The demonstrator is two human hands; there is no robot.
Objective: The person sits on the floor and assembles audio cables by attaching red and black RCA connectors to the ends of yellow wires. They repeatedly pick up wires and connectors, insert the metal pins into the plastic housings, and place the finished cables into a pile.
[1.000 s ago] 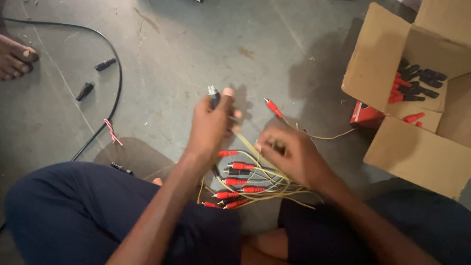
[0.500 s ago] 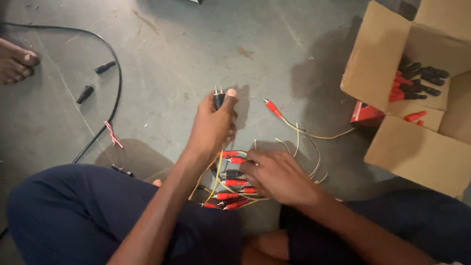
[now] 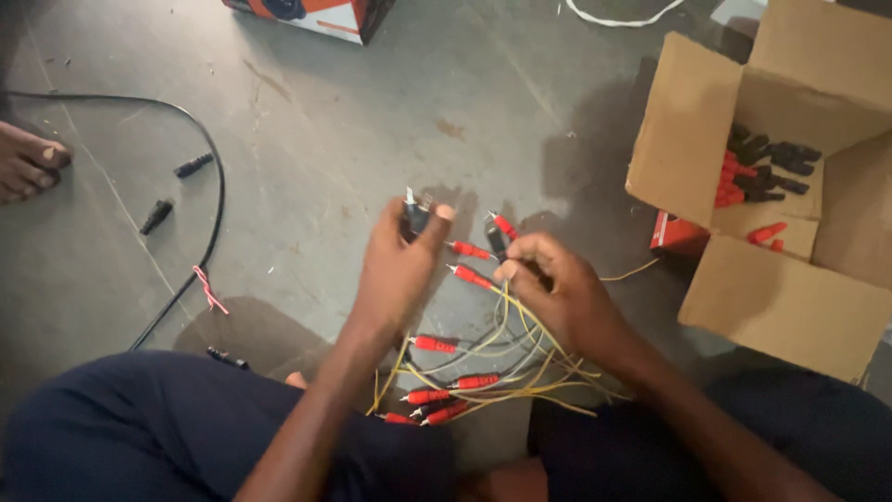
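My left hand (image 3: 398, 270) is raised over the floor and pinches a small black plug (image 3: 415, 217) with metal pins at its fingertips. My right hand (image 3: 556, 288) is just to its right, fingers closed on a bunch of thin yellow wires (image 3: 520, 349) whose red plugs (image 3: 470, 275) stick out toward my left hand. More red plugs (image 3: 437, 395) on the same wires lie on the floor between my knees.
An open cardboard box (image 3: 743, 279) with black and red plugs inside stands at the right. A black cable (image 3: 216, 186), two loose black plugs (image 3: 156, 216) and a red-white twist tie (image 3: 209, 290) lie at the left. Another person's bare foot (image 3: 28, 163) is at the far left edge.
My right hand has come up from the pile on the floor with wires in its grip and moved closer to my left hand, which still holds the black plug.
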